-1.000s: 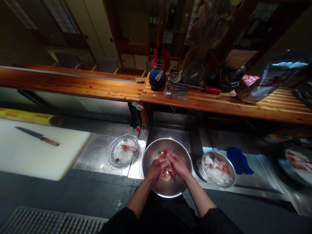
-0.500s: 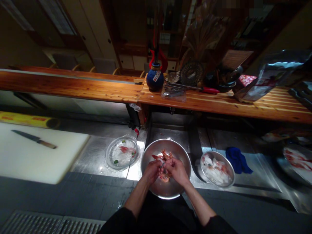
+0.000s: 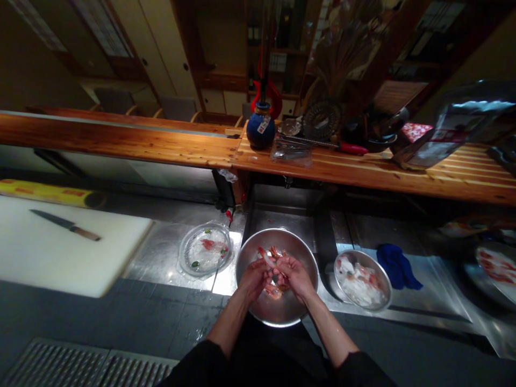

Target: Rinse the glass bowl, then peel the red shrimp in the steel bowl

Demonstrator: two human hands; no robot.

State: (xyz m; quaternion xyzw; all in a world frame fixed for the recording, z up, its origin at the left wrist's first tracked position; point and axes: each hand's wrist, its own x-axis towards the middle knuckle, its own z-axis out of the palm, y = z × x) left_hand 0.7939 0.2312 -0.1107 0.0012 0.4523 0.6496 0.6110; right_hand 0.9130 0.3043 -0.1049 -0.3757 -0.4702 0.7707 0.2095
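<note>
Got what's probably a shrimp [image 3: 267,258] pinched between my left hand [image 3: 253,279] and right hand [image 3: 294,276], above the big steel bowl [image 3: 278,314] at the sink's [image 3: 278,216] front edge. Orangey-pink pieces [image 3: 273,292] inside; smaller bowl [image 3: 384,301] holds pinkish-white stuff [image 3: 358,285].

Black clothing is worn, its torso front [image 3: 278,357] seen as dark, plain cloth with folds mostly lost in shadow. The left sleeve [image 3: 197,365] and right sleeve [image 3: 358,370] are loosely cut. Both forearms [image 3: 332,330] are left uncovered, and the slender fingers [image 3: 288,264] are bare too.
</note>
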